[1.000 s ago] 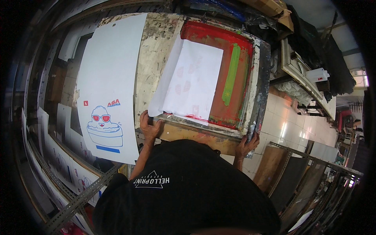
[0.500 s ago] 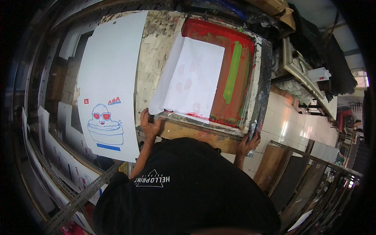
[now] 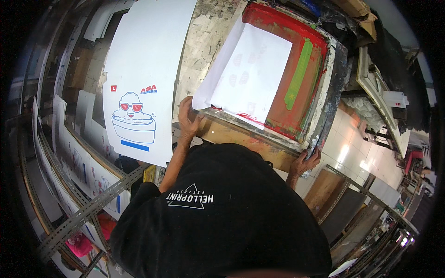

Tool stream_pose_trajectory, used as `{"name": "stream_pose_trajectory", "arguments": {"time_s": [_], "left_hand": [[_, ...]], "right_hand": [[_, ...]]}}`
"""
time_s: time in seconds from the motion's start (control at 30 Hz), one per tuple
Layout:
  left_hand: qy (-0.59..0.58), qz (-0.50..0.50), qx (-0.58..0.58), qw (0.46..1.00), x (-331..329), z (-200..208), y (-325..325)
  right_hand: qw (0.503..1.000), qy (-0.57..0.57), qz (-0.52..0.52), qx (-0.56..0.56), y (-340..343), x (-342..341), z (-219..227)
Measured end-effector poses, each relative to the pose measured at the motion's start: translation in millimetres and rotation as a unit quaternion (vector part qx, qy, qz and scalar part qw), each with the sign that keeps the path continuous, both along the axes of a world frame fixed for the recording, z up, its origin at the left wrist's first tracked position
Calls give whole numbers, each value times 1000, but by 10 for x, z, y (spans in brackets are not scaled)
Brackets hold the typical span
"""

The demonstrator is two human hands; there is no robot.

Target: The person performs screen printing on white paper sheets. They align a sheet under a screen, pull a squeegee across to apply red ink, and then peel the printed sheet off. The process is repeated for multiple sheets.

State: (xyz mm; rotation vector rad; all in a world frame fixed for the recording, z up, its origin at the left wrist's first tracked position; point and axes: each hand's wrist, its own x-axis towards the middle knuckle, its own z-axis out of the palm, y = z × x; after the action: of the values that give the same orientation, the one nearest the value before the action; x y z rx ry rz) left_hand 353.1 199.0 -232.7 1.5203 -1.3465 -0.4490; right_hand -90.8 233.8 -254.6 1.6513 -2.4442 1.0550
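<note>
In front of me lies a screen printing frame [image 3: 330, 60] with red ink round the edges of its mesh. My left hand [image 3: 189, 116] has its fingers curled round the near left corner. At the near right corner, my right hand [image 3: 306, 163] grips the same frame. A white paper sheet [image 3: 252, 69] covers much of the mesh, its left edge curling over the frame's side near my left hand; faint marks show through it. Right of the paper runs a strip of green tape [image 3: 299, 74]. Both thumbs lie toward me; some fingertips are hidden.
Left of the frame lies a large white sheet [image 3: 143, 55] printed with a blue and red cartoon. Metal racks [image 3: 92, 214] holding more printed sheets stand at the lower left, where a person in pink [image 3: 81, 244] is partly visible. Boards [image 3: 343, 208] lean in a rack at right.
My view has shifted, so the frame, sheets and hands sit higher and further right in the picture. Both hands keep their hold on the frame's corners. More of the person in pink shows.
</note>
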Motion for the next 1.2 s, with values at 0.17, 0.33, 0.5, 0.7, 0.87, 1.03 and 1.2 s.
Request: {"name": "stream_pose_trajectory", "arguments": {"time_s": [0.17, 0.33, 0.5, 0.7, 0.87, 1.03, 1.2], "left_hand": [[-69, 33, 17, 997, -46, 194, -162], [-83, 25, -17, 996, -120, 424, -412], [-116, -27, -5, 993, -254, 624, -569], [-198, -169, -45, 965, -377, 809, -632], [-230, -202, -64, 950, -394, 898, -629], [-237, -244, -38, 940, -417, 845, -589], [-217, -258, -39, 941, -439, 808, -588]], "right_hand": [[1000, 1, 4, 5, -13, -11, 3], [1000, -6, 2, -4, -17, 7, 22], [1000, 24, -5, 0, -35, 42, 62], [1000, 23, -17, 1, -16, 21, 14], [1000, 19, -17, 9, -38, 84, 103], [1000, 15, -5, -1, -15, 22, 32], [1000, 13, 0, -5, -20, 33, 42]]}}
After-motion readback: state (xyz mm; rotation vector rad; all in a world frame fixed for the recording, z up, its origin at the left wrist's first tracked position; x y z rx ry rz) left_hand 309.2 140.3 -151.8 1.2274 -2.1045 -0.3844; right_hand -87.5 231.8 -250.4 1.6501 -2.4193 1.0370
